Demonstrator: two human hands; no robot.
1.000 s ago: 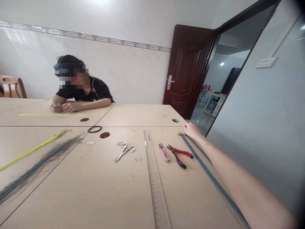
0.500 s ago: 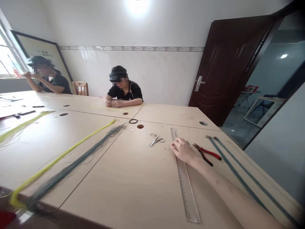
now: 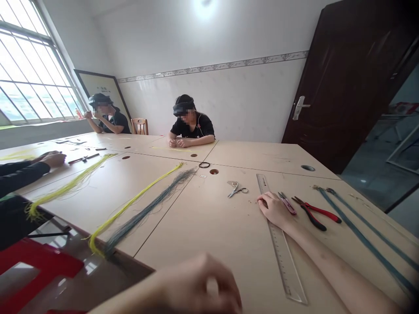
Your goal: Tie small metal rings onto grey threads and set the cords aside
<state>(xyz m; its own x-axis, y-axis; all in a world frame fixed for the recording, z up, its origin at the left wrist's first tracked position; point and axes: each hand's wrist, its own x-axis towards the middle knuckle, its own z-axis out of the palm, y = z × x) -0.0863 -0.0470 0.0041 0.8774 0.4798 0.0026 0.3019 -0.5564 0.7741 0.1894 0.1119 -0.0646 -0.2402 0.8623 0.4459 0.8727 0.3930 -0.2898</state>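
Observation:
My right hand [image 3: 272, 209] rests on the upper part of a clear plastic ruler [image 3: 284, 261], fingers curled; whatever is under the fingertips is hidden. Beside it lie pink thread snips [image 3: 288, 204] and red-and-black pliers [image 3: 316, 212]. Small scissors [image 3: 235, 189] are to the left of the ruler's far end. My left hand [image 3: 204, 285] is above the near table edge, blurred, with its fingers bent and a gap between thumb and finger. No held thing can be made out there.
A yellow thread bundle [image 3: 137, 200] and a grey-blue one [image 3: 150, 207] cross the table [image 3: 196, 226] and hang over its near edge. Teal cords [image 3: 363, 231] lie at right. Two people [image 3: 193, 126] sit across; another person's dark sleeve [image 3: 22, 174] and a red stool [image 3: 39, 261] are at left.
The view has swung left, bringing in the window and a neighbour's arm. My left hand has come into view at the bottom. My right hand stays on the ruler, and the pink snips now show.

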